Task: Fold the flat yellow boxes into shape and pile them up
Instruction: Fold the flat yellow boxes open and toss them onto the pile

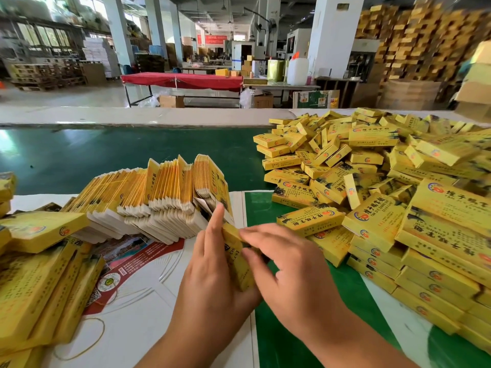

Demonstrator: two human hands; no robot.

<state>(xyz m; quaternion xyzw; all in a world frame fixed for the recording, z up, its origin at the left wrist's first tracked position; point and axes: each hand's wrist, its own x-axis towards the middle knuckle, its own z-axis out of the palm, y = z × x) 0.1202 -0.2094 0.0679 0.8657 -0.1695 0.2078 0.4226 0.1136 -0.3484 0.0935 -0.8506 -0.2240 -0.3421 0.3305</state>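
Hands, left hand [212, 264] and right hand [285, 264], grip one yellow printed cardboard box [237, 257]; squaring its end flap before tucking seems wise.

Printed yellow card with a slight sheen on folded boxes [377, 187] right of hands. Matt white raw edges on flat stack [148, 203] to left. Smooth green tabletop [111, 155] beyond.

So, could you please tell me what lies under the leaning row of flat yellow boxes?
The leaning row of flat yellow boxes rests on a white printed sheet with red artwork; whatever lies directly beneath is covered.
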